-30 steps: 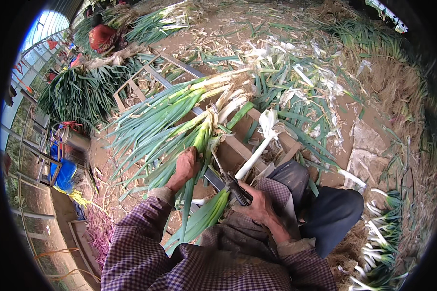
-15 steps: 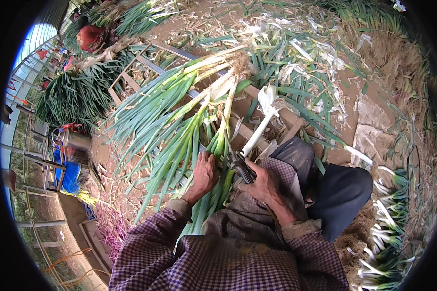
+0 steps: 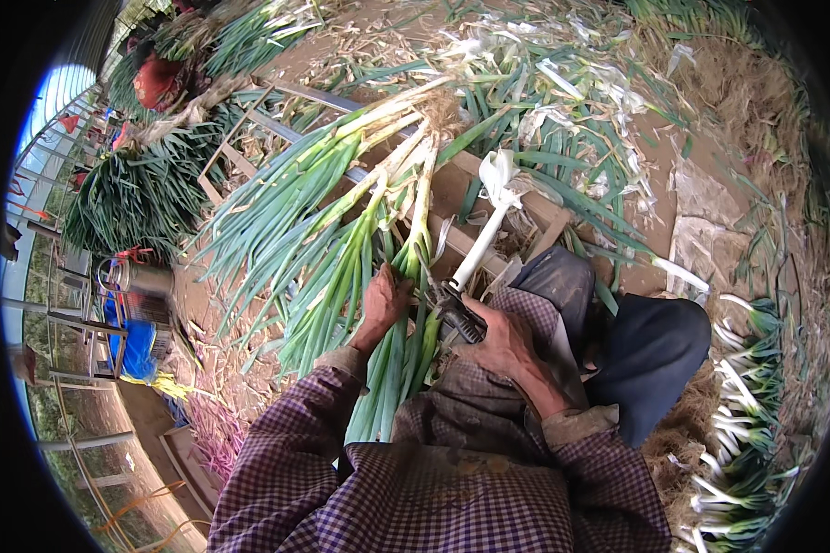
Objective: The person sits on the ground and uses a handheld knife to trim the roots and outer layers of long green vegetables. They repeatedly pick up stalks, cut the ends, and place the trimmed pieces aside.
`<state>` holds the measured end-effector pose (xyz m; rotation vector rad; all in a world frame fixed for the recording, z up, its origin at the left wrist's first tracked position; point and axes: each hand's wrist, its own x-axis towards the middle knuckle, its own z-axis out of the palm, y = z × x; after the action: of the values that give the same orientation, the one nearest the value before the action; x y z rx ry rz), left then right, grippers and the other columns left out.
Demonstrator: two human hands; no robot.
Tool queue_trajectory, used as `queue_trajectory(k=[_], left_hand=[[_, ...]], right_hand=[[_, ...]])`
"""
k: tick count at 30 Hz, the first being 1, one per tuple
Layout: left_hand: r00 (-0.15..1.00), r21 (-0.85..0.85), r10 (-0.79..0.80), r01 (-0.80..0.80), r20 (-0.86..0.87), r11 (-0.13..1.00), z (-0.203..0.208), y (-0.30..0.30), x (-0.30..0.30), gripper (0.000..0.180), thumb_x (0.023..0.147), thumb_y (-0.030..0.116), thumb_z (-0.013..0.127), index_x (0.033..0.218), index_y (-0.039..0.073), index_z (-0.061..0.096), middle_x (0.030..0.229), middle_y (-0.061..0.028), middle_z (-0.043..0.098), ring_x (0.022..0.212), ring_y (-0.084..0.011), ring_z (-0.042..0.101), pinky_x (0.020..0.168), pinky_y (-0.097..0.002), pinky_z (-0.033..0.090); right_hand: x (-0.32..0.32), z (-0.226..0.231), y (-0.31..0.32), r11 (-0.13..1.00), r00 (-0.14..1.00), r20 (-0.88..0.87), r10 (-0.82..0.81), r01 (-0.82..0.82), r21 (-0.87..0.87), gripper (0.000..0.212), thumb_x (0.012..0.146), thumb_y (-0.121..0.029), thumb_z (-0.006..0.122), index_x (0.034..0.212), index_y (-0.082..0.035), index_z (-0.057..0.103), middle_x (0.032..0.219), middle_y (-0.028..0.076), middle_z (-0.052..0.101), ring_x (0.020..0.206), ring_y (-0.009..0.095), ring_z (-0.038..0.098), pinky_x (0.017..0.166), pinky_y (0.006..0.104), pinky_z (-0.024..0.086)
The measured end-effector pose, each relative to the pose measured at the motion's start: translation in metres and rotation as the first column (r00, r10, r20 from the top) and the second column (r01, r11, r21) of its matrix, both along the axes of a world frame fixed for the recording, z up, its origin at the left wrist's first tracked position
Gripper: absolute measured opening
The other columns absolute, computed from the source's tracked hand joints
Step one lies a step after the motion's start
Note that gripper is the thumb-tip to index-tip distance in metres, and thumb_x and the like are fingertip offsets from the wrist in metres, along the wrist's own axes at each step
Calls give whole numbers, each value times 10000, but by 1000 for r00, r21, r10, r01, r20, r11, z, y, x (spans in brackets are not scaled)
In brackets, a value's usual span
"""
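Observation:
Several untrimmed leeks with long green leaves lie fanned out in front of me, their brown roots at the far end. My left hand is closed around green leaves at the near part of this bunch. My right hand grips a black-handled tool with a slim metal tip, which points toward the leaves by my left hand. Just beyond the tool lies a single clean white leek, with loose pale skin flared at its far end. Its near end is hidden behind the tool and hand.
A wooden frame lies under the leeks. Stripped leaves and skins litter the ground beyond. Cleaned leeks lie in a row at right. At left are a leek heap and a metal pot. A person in red is far left.
My left hand has shifted slightly away from me along the leaves. The tool stays in my right hand with its tip still near the leaves. The whole view has moved a little.

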<state>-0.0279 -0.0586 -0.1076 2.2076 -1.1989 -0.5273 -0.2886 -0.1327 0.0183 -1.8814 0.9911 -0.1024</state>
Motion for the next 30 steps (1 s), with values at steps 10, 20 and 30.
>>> queue_trajectory(k=[10, 20, 30], left_hand=[[849, 193, 85, 21, -522, 981, 29, -19, 12, 441, 726, 277, 863, 991, -17, 668, 914, -129, 702, 826, -216, 650, 718, -387, 526], [996, 120, 31, -21, -78, 993, 20, -11, 15, 694, 663, 309, 913, 1168, -56, 607, 967, -171, 710, 869, -266, 673, 782, -387, 542], [993, 117, -48, 60, -104, 991, 48, -7, 16, 631, 653, 297, 907, 1132, -15, 638, 960, -174, 712, 874, -304, 698, 791, -395, 543]], right_hand=[[-5, 10, 1, 1000, 1000, -29, 5, -4, 22, 841, 618, -322, 867, 1394, -155, 588, 1093, 159, 731, 960, 347, 706, 874, 418, 539], [-9, 6, 9, 1000, 1000, -7, -12, 12, -10, 832, 627, -320, 858, 1397, -156, 589, 1151, 174, 714, 974, 360, 700, 883, 420, 538], [17, -25, -15, 998, 992, 107, -69, 70, -5, 845, 639, -323, 849, 1403, -94, 569, 1073, 210, 720, 984, 361, 701, 885, 429, 543]])
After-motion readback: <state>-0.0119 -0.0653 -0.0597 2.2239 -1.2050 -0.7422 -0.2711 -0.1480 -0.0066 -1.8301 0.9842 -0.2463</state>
